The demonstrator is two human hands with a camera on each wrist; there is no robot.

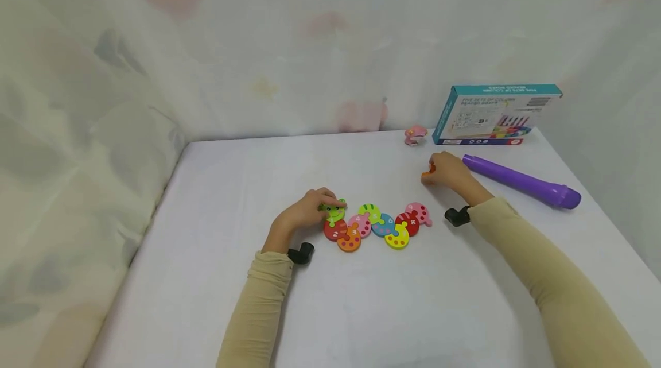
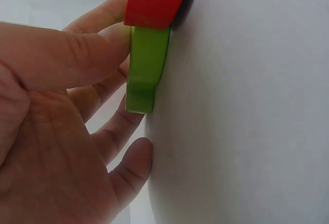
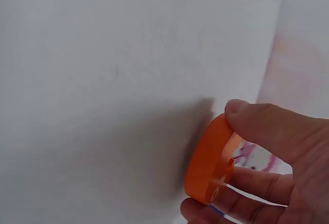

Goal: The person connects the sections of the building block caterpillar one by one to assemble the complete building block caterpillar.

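On the table lies a caterpillar puzzle (image 1: 383, 224) of interlocking numbered round pieces in red, orange, pink, green, blue and yellow. My left hand (image 1: 308, 208) is at its left end, holding the green frog-like head piece (image 1: 333, 212) with the thumb along one edge. In the left wrist view the green piece (image 2: 145, 62) adjoins a red piece (image 2: 154, 0). Up and to the right of the puzzle, my right hand (image 1: 447, 169) pinches a loose orange puzzle piece (image 3: 209, 157) between thumb and fingers. That piece is tilted on its edge, close over the table.
Behind the right hand stand a small pink figurine (image 1: 415, 135) and a teal and white box (image 1: 496, 115). A purple microphone-shaped tube (image 1: 524, 182) lies to the right of that hand. Patterned curtains (image 1: 289, 52) hang along the table's back and left sides.
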